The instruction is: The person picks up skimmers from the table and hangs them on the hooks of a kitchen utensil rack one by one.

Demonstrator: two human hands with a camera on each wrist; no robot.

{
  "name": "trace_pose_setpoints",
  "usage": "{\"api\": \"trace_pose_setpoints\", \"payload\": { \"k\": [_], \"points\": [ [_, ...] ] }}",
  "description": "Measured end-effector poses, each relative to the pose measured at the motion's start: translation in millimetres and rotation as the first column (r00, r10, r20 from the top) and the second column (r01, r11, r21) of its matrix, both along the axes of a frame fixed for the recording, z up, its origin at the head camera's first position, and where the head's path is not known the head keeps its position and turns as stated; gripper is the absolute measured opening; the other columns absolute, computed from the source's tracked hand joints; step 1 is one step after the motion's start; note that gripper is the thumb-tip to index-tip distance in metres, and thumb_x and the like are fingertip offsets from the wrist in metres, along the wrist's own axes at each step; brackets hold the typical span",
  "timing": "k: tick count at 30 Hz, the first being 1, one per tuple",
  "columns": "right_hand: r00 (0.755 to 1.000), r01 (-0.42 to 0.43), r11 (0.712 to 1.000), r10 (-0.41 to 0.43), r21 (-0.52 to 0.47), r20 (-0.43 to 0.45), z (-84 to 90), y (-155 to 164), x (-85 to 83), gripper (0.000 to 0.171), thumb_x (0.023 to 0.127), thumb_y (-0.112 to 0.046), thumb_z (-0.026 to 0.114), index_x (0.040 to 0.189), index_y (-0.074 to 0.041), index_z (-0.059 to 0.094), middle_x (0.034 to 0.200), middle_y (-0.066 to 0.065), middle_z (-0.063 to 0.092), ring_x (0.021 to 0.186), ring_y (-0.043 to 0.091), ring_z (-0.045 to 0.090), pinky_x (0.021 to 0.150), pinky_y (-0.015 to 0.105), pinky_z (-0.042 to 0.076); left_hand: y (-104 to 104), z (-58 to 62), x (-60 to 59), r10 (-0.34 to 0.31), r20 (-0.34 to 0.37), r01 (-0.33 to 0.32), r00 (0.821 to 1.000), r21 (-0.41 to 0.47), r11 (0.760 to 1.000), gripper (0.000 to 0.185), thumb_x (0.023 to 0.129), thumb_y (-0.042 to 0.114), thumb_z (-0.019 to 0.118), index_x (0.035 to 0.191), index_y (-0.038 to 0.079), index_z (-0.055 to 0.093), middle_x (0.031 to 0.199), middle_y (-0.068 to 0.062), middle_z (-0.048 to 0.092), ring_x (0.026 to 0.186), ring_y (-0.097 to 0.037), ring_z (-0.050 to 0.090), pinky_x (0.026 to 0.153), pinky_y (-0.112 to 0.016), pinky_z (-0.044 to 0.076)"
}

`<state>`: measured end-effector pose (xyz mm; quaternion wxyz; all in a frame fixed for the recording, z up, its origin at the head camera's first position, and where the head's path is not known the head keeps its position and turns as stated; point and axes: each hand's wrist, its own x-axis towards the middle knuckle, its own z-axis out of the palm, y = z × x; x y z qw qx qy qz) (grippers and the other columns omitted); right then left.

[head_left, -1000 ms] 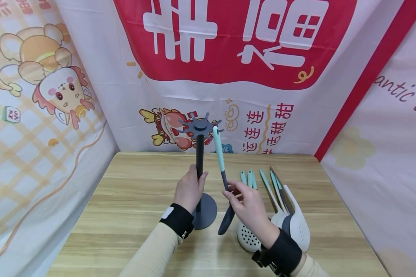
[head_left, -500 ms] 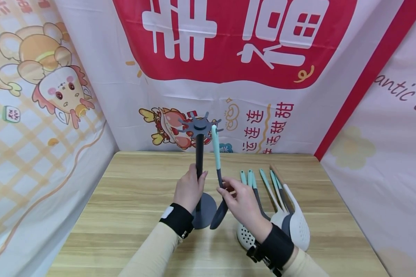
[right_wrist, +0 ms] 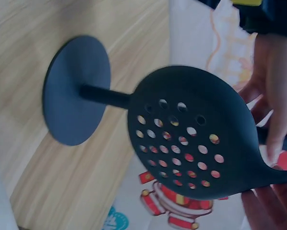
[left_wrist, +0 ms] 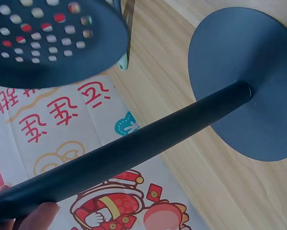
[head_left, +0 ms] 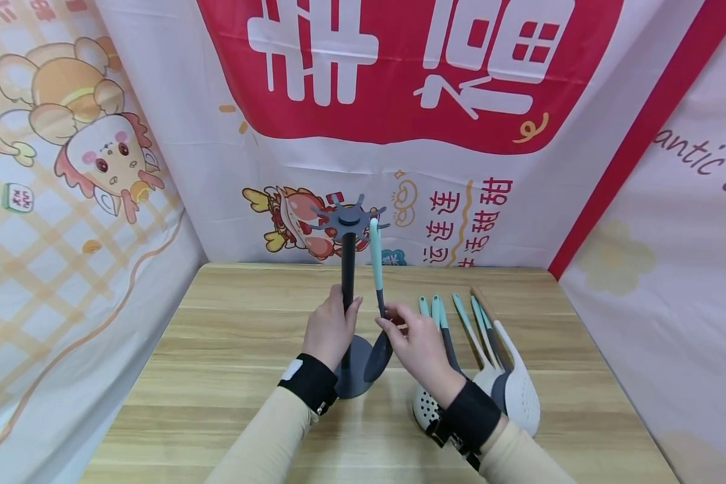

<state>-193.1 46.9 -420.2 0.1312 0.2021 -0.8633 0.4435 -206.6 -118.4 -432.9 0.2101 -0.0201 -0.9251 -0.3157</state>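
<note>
Left hand [head_left: 331, 329] grips the stand [head_left: 348, 296] pole, right hand [head_left: 420, 346] right beside it pinches the skimmer [head_left: 378, 302] (teal handle up by the hooks). More utensils [head_left: 490, 363] lie just right of that hand.

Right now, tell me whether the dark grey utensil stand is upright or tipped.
Upright. The dark grey utensil stand has its round base flat on the wooden table, pole vertical, with the left hand gripping the pole.

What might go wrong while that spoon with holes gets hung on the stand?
The skimmer hangs near the edge of a hook on the stand; it might slip off if the right hand lets go. Its dark head could also bump the pole, though the left hand gripping the pole should steady it.
</note>
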Motion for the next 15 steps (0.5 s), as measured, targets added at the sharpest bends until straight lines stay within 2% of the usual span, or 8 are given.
{"api": "trace_pose_setpoints", "payload": {
  "k": [7,15],
  "points": [
    [0.998,0.025,0.999,-0.022,0.047,-0.057,-13.7,1,-20.4,0.012,0.096,-0.018,0.066,0.104,-0.009,0.069,0.096,0.006,0.076,0.089,0.019,0.074,0.077,0.033,0.061,2,-1.8,-1.0,-0.003,-0.001,0.003,1.000,-0.006,1.000,0.028,0.101,0.031,0.059,0.105,0.003,0.054,0.071,-0.006,0.061,0.055,-0.018,0.061,0.050,-0.029,0.053],
    [0.999,-0.003,0.999,0.005,0.054,-0.039,-16.7,-2,-29.7,0.015,0.097,-0.019,0.065,0.107,-0.008,0.068,0.099,0.006,0.075,0.093,0.019,0.074,0.079,0.032,0.061,3,-0.5,0.0,0.006,0.002,-0.006,1.000,0.005,1.000,0.027,0.101,0.029,0.058,0.105,0.003,0.053,0.072,-0.008,0.061,0.057,-0.020,0.063,0.053,-0.032,0.056]
  ]
}}
